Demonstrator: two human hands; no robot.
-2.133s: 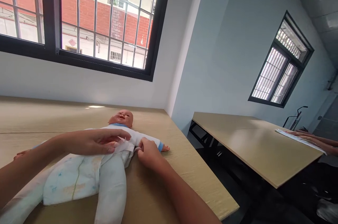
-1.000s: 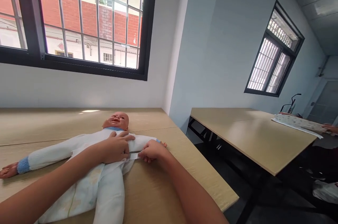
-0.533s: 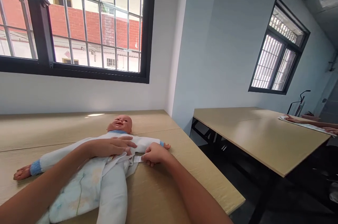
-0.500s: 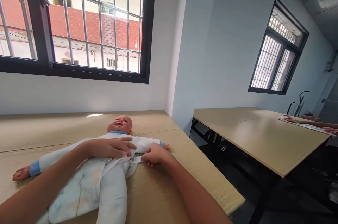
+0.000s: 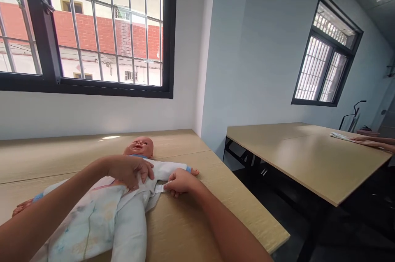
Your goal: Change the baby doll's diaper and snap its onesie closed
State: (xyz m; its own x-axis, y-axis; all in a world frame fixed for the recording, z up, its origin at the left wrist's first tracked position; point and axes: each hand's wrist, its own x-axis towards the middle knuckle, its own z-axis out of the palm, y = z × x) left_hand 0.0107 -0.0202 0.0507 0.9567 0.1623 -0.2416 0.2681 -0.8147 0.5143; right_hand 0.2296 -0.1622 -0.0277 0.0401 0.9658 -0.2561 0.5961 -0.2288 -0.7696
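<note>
A baby doll [image 5: 140,147] lies on its back on the table, in a white suit with blue collar and cuffs. A pale printed diaper [image 5: 98,217] covers its front between the legs. My left hand [image 5: 128,170] rests on the doll's belly at the diaper's upper edge, fingers bent and apart. Beside the doll's hip, my right hand [image 5: 180,182] is closed in a pinch on a white diaper tab [image 5: 159,188] that sticks out sideways. My left forearm hides part of the doll's sleeve and side.
The doll's table [image 5: 243,221] has its right edge near my right forearm. Across a gap stands a second table [image 5: 296,159]. At its far end another person's hands [image 5: 373,141] touch a folded white cloth [image 5: 339,135]. A barred window [image 5: 106,27] is ahead.
My left hand has gone from lying flat to bent fingers and shifted slightly left on the belly. My right hand stays on the tab. The other person's hands have shifted on the cloth.
</note>
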